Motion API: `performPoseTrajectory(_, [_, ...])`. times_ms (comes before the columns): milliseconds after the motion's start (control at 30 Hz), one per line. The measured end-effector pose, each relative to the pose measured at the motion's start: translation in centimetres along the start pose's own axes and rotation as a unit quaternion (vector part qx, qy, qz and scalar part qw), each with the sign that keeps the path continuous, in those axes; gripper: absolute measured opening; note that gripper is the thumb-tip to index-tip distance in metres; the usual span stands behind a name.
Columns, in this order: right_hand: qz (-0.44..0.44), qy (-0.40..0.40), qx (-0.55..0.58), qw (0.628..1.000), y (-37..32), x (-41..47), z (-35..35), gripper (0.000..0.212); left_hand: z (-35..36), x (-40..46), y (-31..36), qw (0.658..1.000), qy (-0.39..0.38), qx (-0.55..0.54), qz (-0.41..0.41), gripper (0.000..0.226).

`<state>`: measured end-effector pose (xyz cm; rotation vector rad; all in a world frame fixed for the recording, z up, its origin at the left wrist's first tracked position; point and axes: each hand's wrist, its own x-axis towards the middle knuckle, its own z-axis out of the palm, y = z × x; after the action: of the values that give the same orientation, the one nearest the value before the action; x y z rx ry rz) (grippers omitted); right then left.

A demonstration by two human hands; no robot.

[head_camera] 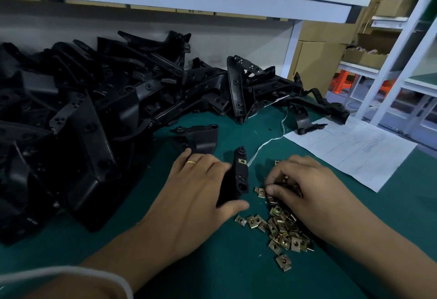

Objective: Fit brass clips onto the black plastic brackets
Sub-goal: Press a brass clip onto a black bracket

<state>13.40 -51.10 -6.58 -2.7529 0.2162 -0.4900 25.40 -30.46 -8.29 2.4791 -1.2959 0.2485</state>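
The left hand (201, 187) gripped a black plastic bracket (237, 178), fingers wrapped over its far side and the thumb curled under its near end, holding it nearly upright on the green mat (212, 263). A gold ring (191, 162) sat on one finger of that hand. One brass clip (242, 161) was already seated on the upper part of the held bracket, just below its top boss.

Just to the right of the held bracket, the right hand (305, 187) lay palm-down over the heap of loose brass clips (283, 227), its fingers curled inward and thumb drawn toward the fingertips, pinching among the clips at the heap's far end. Whether a single clip was actually caught between finger and thumb could not be made out, since the fingers covered that spot. The rest of the clips spread from under the palm toward the person, with one stray clip (283, 262) lying apart at the near edge of the heap.

Beyond the held bracket lay another bracket (201, 137) flat on the mat, and behind and left of that rose the big pile of black brackets (94, 109). To the right of the held bracket, past the right hand, a printed paper sheet (350, 152) lay on the mat, with a white string (267, 144) trailing from it toward the bracket.
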Motion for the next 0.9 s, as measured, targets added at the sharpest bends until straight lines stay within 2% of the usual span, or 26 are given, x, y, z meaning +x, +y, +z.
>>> performPoseTrajectory(133, [-0.022,0.034,0.017,0.999,-0.2,0.0,0.3,0.011,0.0,0.0,0.0,1.000,0.002,-0.014,-0.003,0.080])
performPoseTrajectory(233, [0.007,0.068,0.127,0.990,-0.4,-0.1,0.2,0.007,-0.1,0.0,0.0,0.999,0.023,-0.042,-0.008,0.076])
performPoseTrajectory(300, [0.026,0.063,0.261,0.963,-0.9,-0.1,0.1,0.007,-0.3,0.0,0.0,0.997,0.055,-0.050,-0.003,0.074])
performPoseTrajectory(367, [0.030,0.052,0.396,0.916,-1.5,0.0,0.2,0.007,-0.3,0.0,0.0,0.994,0.091,-0.057,0.013,0.072])
performPoseTrajectory(433, [0.035,0.048,0.472,0.880,-2.0,0.0,0.2,0.013,-0.4,0.0,0.0,0.989,0.122,-0.084,0.032,0.068])
performPoseTrajectory(533, [0.049,0.031,0.514,0.856,-2.5,-0.1,0.6,0.017,-0.3,0.0,0.1,0.983,0.135,-0.118,0.050,0.066])
performPoseTrajectory(700, [0.079,0.007,0.578,0.812,-3.3,-0.3,0.9,0.015,-0.3,-0.2,0.3,0.983,0.132,-0.106,0.065,0.064])
performPoseTrajectory(800, [0.089,0.006,0.593,0.800,-3.7,-0.5,0.8,0.020,-0.4,-0.2,0.4,0.983,0.138,-0.105,0.066,0.061])
performPoseTrajectory(900, [0.094,0.011,0.584,0.806,-4.1,-0.6,0.8,0.018,-0.5,-0.3,0.4,0.984,0.134,-0.105,0.058,0.063])
